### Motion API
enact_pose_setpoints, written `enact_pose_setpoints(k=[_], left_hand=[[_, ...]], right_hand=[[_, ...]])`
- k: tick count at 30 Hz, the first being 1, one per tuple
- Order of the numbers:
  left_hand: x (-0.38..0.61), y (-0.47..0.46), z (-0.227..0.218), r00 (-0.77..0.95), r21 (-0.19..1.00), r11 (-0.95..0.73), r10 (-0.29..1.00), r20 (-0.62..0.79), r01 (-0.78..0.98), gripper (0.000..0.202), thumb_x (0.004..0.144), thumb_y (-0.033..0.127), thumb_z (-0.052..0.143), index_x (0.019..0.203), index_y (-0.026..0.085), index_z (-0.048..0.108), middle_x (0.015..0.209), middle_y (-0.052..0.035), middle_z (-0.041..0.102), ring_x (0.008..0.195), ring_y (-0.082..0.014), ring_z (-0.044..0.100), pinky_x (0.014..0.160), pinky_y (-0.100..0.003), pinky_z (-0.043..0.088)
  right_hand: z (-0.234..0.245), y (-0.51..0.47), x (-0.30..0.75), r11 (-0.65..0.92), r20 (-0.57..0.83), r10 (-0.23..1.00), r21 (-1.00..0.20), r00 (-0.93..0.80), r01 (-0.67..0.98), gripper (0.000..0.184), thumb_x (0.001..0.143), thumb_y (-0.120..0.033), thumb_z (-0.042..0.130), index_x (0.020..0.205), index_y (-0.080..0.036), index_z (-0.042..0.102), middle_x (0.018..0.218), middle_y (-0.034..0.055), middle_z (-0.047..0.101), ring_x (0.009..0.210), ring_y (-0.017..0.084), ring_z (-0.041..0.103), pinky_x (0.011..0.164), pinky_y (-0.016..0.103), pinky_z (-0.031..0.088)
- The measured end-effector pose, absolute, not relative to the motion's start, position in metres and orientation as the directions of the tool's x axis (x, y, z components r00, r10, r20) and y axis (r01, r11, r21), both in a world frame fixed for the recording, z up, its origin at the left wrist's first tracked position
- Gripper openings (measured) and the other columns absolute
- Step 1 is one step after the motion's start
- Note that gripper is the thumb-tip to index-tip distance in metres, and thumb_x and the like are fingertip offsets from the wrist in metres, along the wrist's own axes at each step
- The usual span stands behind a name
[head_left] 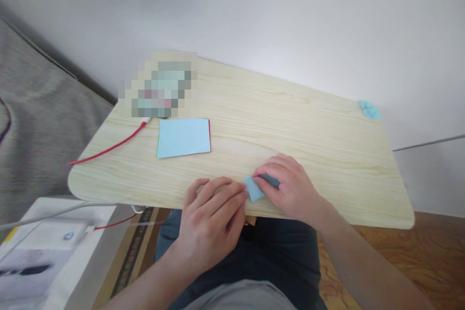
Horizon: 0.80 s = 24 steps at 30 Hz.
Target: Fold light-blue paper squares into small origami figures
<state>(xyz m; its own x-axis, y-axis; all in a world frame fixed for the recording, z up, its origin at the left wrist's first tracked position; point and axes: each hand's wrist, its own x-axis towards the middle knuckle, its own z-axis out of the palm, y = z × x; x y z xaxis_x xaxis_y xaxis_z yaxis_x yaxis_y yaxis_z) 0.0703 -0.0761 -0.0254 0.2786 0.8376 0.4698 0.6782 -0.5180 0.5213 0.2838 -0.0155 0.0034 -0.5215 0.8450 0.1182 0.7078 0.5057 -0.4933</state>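
Note:
A small folded light-blue paper (254,189) lies near the front edge of the pale wooden table (290,121). My right hand (290,186) covers most of it, fingers curled and pressing down on it. My left hand (212,213) rests beside it, fingertips pressed together against the paper's left edge. Further back lies a stack of light-blue paper sheets (184,137) with red and green edges showing beneath.
A red cable (109,147) runs off the table's left edge from a blurred object (162,88). A crumpled blue scrap (369,109) sits at the far right corner. A white box with cables (54,237) stands lower left. A white wall is behind.

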Motion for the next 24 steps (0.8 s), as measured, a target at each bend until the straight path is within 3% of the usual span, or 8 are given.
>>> enact_pose_setpoints(k=[19,24], left_hand=[[0.065,-0.079,-0.037,0.306,0.507,-0.539,0.827,0.472,0.673,0.036,0.080,0.015,0.074,0.113,0.030,0.072,0.120,0.0047,0.075,0.110,-0.0219,0.069,0.095,-0.043,0.045],[0.062,-0.080,-0.040,0.294,0.526,-0.546,0.822,0.488,0.652,0.031,0.078,0.014,0.074,0.106,0.027,0.074,0.119,0.0047,0.076,0.108,-0.0215,0.070,0.092,-0.041,0.048]], right_hand=[[0.005,-0.011,0.279,0.490,0.074,0.850,-0.474,-0.521,0.732,0.013,0.097,-0.034,0.062,0.098,-0.026,0.072,0.092,0.0048,0.069,0.088,0.022,0.060,0.082,0.039,0.045],[0.005,-0.011,0.280,0.482,0.073,0.854,-0.482,-0.515,0.731,0.013,0.096,-0.034,0.062,0.099,-0.027,0.073,0.092,0.0048,0.068,0.088,0.022,0.060,0.081,0.039,0.046]])
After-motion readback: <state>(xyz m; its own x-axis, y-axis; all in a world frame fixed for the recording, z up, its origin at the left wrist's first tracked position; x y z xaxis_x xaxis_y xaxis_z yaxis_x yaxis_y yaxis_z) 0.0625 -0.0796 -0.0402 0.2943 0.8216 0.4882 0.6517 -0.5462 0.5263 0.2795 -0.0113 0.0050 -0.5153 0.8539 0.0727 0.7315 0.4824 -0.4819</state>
